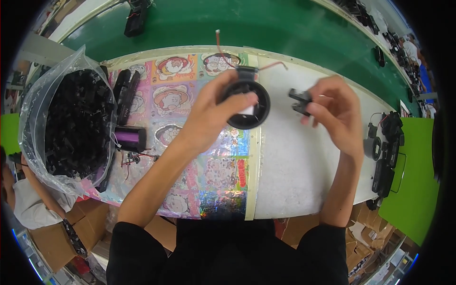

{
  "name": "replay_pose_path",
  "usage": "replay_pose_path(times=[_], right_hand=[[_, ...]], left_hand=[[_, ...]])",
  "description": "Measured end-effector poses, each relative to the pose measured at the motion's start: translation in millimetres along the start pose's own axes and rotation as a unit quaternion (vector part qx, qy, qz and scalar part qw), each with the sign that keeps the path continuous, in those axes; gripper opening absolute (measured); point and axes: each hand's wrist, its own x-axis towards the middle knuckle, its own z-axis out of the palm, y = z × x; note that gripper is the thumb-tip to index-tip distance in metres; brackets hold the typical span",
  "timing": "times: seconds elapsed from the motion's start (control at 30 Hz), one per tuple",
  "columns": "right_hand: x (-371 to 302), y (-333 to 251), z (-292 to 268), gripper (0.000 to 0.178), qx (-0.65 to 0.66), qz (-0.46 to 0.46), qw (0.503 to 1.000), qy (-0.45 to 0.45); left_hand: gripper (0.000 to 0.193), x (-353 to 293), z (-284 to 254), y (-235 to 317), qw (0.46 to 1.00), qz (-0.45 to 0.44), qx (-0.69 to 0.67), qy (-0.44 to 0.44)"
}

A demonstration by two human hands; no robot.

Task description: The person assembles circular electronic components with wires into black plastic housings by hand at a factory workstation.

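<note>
My left hand (209,114) grips a round black plastic housing (261,108), its thumb laid inside the ring beside a small white patch. Thin red and dark wires (222,50) stick out from the block at the housing's top. To the right, over the white part of the table, my right hand (335,109) pinches a small black plastic clip-like part (300,101) with prongs. A gap separates this part from the housing. The fingers behind the housing are partly hidden.
A clear plastic bag (78,126) full of small black parts stands at the left. Next to it lie a purple-and-black cylinder (130,138) and a small wired piece (135,158). Black assemblies (384,164) line the right edge. A person in a light shirt (38,204) sits at the far left.
</note>
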Motion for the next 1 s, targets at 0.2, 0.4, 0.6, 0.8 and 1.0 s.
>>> replay_pose_path(times=[0.2, 0.4, 0.6, 0.8, 1.0], right_hand=[[1.5, -12.7, 11.9, 0.035, 0.155, -0.003, 0.988, -0.016], [1.0, -16.5, 35.3, 0.033, -0.203, -0.087, 0.975, 0.012], [3.7, -11.4, 43.8, 0.037, -0.342, -0.195, 0.919, 0.031], [7.0, 0.8, 45.0, 0.030, -0.147, -0.071, 0.986, 0.044], [4.0, -2.5, 51.7, 0.023, -0.047, 0.007, 0.997, 0.057]], left_hand=[[0.054, -3.1, 6.5, -5.8, 0.992, 0.045, 0.109, -0.043], [0.052, -6.6, 12.3, -5.5, 0.986, 0.050, 0.130, -0.092], [0.038, -8.5, 13.3, -7.0, 0.980, 0.077, 0.150, -0.105], [0.026, -9.5, 14.4, -3.8, 0.985, 0.073, 0.127, -0.092], [0.024, -5.5, 8.1, -11.6, 0.991, 0.077, 0.074, -0.084]])
